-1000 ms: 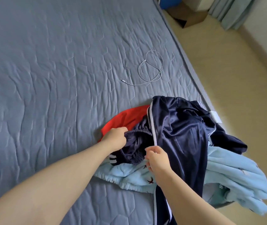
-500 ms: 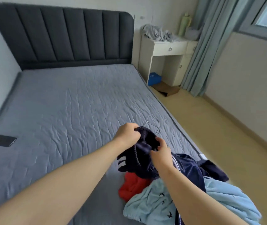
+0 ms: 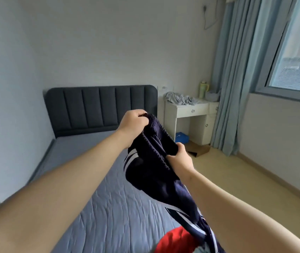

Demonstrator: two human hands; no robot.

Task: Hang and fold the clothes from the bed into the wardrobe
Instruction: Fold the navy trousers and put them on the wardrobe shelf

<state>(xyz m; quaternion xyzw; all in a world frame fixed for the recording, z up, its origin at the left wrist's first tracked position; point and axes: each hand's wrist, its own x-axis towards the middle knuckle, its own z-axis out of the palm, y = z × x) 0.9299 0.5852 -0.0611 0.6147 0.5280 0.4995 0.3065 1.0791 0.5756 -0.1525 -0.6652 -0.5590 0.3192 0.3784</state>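
Dark navy track pants (image 3: 156, 172) with white side stripes hang in the air above the grey-blue bed (image 3: 98, 216). My left hand (image 3: 133, 125) grips the gathered waistband at its top. My right hand (image 3: 179, 159) grips the same waistband lower and to the right. The pant legs trail down to the bottom right. A red garment (image 3: 174, 241) lies on the bed at the bottom edge, partly covered by the pants. The wardrobe is out of view.
A dark padded headboard (image 3: 99, 106) stands against the far wall. A white desk (image 3: 189, 114) with crumpled grey cloth is beside it, with a blue box and cardboard underneath. Light blue curtains (image 3: 236, 88) and a window are on the right, above beige floor.
Both hands have lifted the navy pants by the waistband from the pile up into the air. My view has tilted up from the bed to the room.
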